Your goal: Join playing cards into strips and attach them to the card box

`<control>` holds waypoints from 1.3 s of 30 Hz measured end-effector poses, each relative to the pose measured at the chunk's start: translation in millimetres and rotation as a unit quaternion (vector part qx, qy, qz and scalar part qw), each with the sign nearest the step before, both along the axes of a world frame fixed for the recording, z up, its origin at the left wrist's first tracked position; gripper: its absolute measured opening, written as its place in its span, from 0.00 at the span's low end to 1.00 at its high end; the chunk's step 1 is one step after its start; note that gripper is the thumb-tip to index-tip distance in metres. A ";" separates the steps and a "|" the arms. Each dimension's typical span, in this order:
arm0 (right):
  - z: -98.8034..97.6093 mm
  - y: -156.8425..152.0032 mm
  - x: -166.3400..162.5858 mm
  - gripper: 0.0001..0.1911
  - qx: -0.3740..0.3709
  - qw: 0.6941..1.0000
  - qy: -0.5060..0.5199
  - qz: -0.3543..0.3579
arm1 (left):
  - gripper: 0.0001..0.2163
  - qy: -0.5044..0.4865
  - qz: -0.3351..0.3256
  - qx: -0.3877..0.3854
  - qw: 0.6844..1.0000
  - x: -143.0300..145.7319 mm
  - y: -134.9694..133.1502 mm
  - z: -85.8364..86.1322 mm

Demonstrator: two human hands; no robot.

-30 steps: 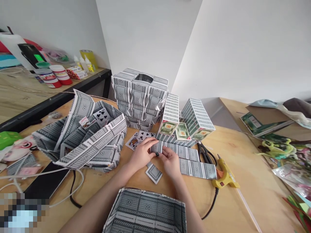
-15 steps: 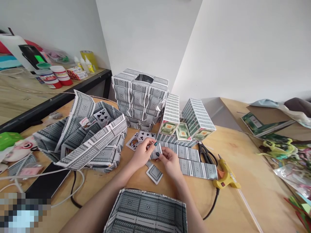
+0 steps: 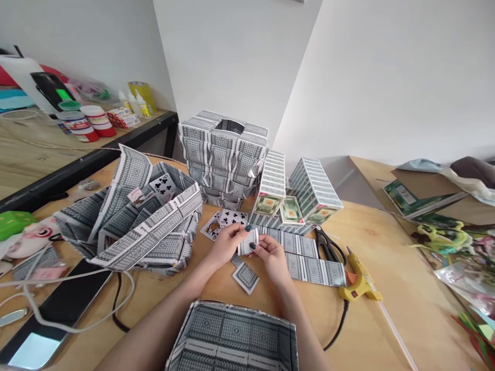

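Note:
Between my two hands is a playing card point(image 3: 247, 244), its grey patterned back facing me. My left hand point(image 3: 229, 242) pinches its upper left side, and my right hand point(image 3: 269, 253) grips the right side with thumb and fingers. Just below lies a loose playing card point(image 3: 246, 278) face down, partly over another. Face-up cards point(image 3: 232, 217) rest behind my left hand. To the right of my right hand, joined card strips point(image 3: 315, 268) lie flat. An open box made of cards point(image 3: 240, 330) stands nearest me, between my forearms.
A yellow glue gun point(image 3: 359, 282) and black scissors point(image 3: 328, 246) lie to the right. Card-deck packs point(image 3: 317, 188) and a tall card-covered box point(image 3: 224, 154) stand behind. On the left are a card basket point(image 3: 154, 221), a phone point(image 3: 58, 319) and white cables point(image 3: 131, 288).
The held card has tilted, showing more of its back below my fingers. Both hands have shifted only slightly.

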State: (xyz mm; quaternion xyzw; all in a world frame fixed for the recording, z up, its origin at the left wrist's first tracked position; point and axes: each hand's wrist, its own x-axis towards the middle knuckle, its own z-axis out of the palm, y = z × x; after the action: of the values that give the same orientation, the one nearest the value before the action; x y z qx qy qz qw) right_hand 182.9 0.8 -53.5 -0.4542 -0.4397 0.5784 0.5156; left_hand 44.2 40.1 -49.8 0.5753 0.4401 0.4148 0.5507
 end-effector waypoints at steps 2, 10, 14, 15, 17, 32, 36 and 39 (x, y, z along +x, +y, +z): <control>2.6 -0.8 -0.9 0.14 0.003 1.000 0.002 0.003 | 0.11 0.006 0.013 0.009 1.000 0.2 0.0 -1.6; 7.9 -5.2 -8.0 0.17 -0.016 0.997 0.044 0.057 | 0.13 0.072 -0.024 0.058 0.995 -0.6 -1.5 -0.4; 3.2 -2.1 -9.8 0.16 -0.031 0.997 0.062 0.030 | 0.15 0.087 -0.013 0.064 0.994 0.9 -3.4 -0.7; 2.5 -1.6 -9.9 0.16 -0.038 0.997 0.060 0.025 | 0.15 0.114 -0.009 0.094 0.989 0.8 -3.6 -0.7; 1.5 -1.3 -10.0 0.16 -0.052 0.997 0.051 0.020 | 0.16 0.177 0.005 0.146 0.973 -0.1 -3.5 -0.7; 0.4 -4.9 -9.8 0.14 -0.020 0.998 -0.055 -0.009 | 0.17 0.272 0.051 0.204 0.939 -2.1 -4.6 -3.9; -0.7 -4.6 -8.5 0.15 0.000 0.990 -0.117 -0.077 | 0.17 0.241 0.015 0.140 0.960 -2.9 -6.5 -0.6; -4.1 -3.9 -7.6 0.16 0.002 0.987 -0.123 -0.108 | 0.16 0.261 0.006 0.175 0.949 -1.7 -8.3 4.7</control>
State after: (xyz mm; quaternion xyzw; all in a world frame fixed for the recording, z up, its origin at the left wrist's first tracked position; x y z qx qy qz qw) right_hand 175.4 -3.1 -57.6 -0.5654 -0.4491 0.4584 0.5182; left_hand 42.5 31.8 -45.1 0.7484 0.4921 0.3239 0.3046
